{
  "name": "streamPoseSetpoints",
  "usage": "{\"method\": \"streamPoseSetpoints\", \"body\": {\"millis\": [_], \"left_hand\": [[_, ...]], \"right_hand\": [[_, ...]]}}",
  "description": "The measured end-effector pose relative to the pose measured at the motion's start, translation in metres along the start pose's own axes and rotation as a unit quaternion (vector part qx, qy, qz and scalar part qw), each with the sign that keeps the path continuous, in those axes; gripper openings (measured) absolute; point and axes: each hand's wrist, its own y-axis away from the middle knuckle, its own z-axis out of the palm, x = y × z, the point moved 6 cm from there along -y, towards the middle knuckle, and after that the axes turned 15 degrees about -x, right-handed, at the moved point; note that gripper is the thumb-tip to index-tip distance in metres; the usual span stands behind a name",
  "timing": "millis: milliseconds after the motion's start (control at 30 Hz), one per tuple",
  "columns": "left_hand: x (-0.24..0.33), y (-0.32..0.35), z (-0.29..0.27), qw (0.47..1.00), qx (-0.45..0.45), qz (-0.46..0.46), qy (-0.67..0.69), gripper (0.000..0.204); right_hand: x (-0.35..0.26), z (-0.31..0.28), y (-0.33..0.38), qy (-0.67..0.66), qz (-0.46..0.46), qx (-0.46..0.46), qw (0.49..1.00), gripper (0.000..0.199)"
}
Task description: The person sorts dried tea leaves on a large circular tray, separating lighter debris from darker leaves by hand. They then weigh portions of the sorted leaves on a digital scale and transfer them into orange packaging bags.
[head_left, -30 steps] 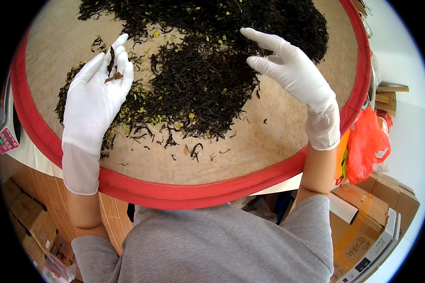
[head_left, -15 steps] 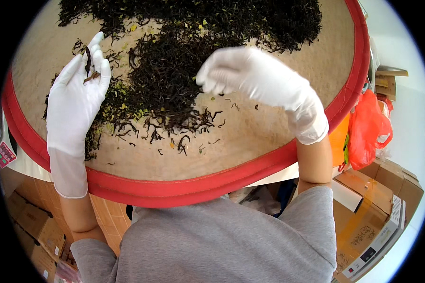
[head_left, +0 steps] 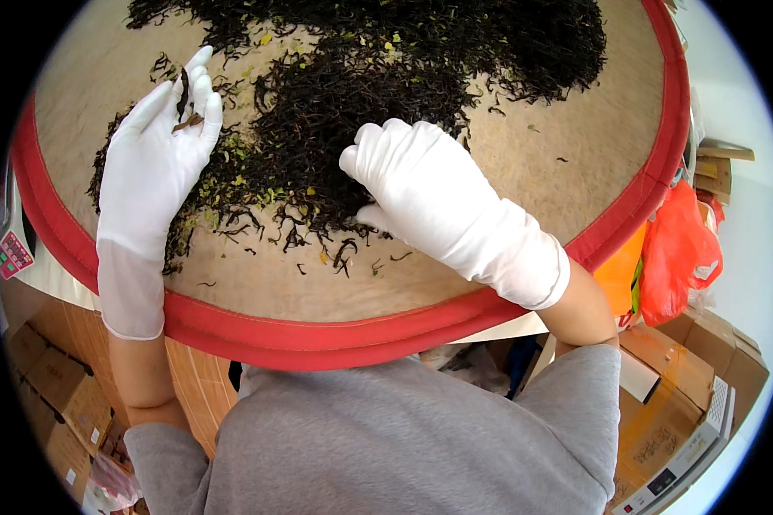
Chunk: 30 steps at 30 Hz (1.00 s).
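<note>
I'm cupping my white-gloved right hand (head_left: 434,193), fingers curled together, on the dark loose tea-leaf pile (head_left: 352,112) w/ my white-gloved left hand (head_left: 150,172) pinching picked-out stems (head_left: 183,99) clear of the round red-rimmed woven tray (head_left: 335,330).

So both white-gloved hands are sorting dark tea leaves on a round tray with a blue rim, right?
Not quite: the head view shows the tray's rim is red, not blue. The rest holds: the left hand and right hand, both white-gloved, work over the dark leaves.

Lower right: stacked brown cardboard boxes (head_left: 721,369); a white box-shaped device with a small dark screen (head_left: 674,476) below them. Orange-red plastic bag (head_left: 678,253) just above. Lower left: more brown cartons (head_left: 47,403). Far left: pink-buttoned keypad panel (head_left: 13,253).
</note>
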Motion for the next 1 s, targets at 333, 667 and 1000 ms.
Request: {"method": "streamPoseSetpoints", "body": {"millis": [333, 667, 1000], "left_hand": [[-0.001, 0.001, 0.007, 1.0, -0.012, -0.002, 0.013, 0.049], [-0.003, 0.001, 0.013, 1.0, 0.014, 0.016, 0.01, 0.048], [-0.002, 0.003, 0.016, 0.999, -0.013, 0.016, -0.026, 0.048]], "right_hand": [[0.08, -0.019, 0.013, -0.535, 0.079, 0.002, 0.841, 0.023], [0.085, -0.023, 0.015, -0.654, 0.063, -0.035, 0.753, 0.023], [0.114, -0.035, 0.032, -0.476, 0.166, 0.056, 0.862, 0.029]]}}
